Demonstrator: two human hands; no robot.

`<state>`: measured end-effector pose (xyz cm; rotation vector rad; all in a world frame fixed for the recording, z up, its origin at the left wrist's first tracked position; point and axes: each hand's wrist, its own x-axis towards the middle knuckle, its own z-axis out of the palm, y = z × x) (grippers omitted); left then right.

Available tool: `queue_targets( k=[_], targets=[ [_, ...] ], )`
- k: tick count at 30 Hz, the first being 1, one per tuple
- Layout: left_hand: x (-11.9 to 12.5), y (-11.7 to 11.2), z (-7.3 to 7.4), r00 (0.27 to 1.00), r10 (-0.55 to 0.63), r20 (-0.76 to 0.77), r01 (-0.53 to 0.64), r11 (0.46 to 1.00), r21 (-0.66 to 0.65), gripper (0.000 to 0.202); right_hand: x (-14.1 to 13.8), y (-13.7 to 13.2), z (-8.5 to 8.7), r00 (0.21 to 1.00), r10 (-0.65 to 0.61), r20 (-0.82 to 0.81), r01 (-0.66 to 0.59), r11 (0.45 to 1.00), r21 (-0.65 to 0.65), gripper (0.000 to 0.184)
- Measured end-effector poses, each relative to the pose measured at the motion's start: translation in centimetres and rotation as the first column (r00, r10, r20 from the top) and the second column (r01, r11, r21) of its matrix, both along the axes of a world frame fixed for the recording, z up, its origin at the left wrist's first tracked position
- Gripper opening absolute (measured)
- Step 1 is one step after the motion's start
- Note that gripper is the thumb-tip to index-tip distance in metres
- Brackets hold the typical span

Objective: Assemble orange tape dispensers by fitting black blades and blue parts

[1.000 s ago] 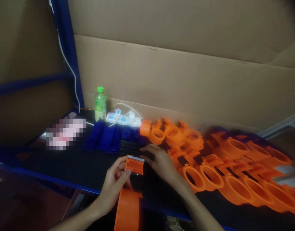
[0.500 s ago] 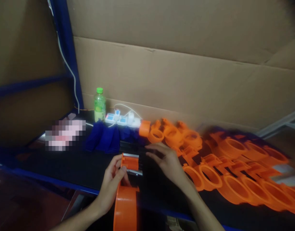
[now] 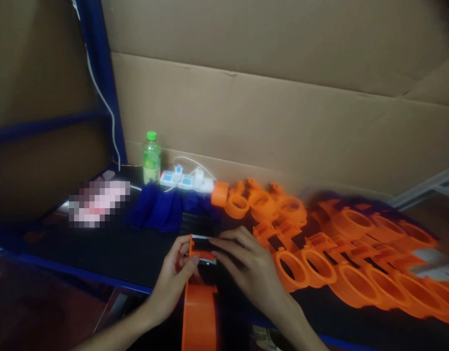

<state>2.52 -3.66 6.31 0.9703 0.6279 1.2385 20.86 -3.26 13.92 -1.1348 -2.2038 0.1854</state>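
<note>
My left hand (image 3: 173, 278) grips an orange plastic tape dispenser (image 3: 199, 307) near its toothed metal blade end (image 3: 200, 246), held over the front edge of a black work surface (image 3: 111, 248). My right hand (image 3: 248, 268) reaches in from the right, fingers spread, with its fingertips touching the blade end of the same dispenser. The dispenser's round body points down toward me at the bottom of the view.
Many orange dispenser bodies (image 3: 356, 253) lie in rows to the right. Dark blue parts (image 3: 158, 209) are piled at the back, with a white power strip (image 3: 184, 181) and a green-capped bottle (image 3: 152, 158) behind them. Cardboard sheets (image 3: 283, 122) form the back wall; a blue rack post (image 3: 103, 83) stands left.
My right hand drew back from the black parts on the table to the dispenser's blade end. The left hand kept hold of the dispenser, shifting it slightly.
</note>
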Motion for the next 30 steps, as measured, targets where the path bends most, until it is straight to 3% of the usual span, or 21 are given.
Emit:
queue_targets(
  k=[9,19,23,26,30],
  targets=[
    [-0.2,-0.3,0.6,0.999,-0.032,-0.021,0.033,0.999,0.03,0.03,-0.3,-0.1,-0.5,0.999,-0.003,0.036,0.003,1.0,0.009,0.024],
    [-0.2,0.0,-0.6,1.0,0.002,-0.02,-0.003,0.996,-0.084,0.031,-1.3,0.4,-0.9,0.999,0.042,-0.009,-0.041,0.995,0.091,0.026],
    [-0.4,0.1,0.0,0.999,0.005,0.053,0.003,0.988,-0.152,0.027,-0.5,2.3,0.0,0.991,-0.062,-0.119,0.073,0.994,0.087,0.02],
    [-0.6,-0.2,0.8,0.996,0.014,0.089,0.003,0.982,-0.189,0.023,1.2,4.8,-0.1,0.978,-0.206,0.018,0.206,0.979,-0.005,0.02],
    [-0.7,-0.5,1.5,0.992,0.006,0.124,0.019,0.979,-0.201,0.024,3.1,7.0,-1.7,0.946,-0.239,0.217,0.261,0.962,-0.079,0.023]
  ],
)
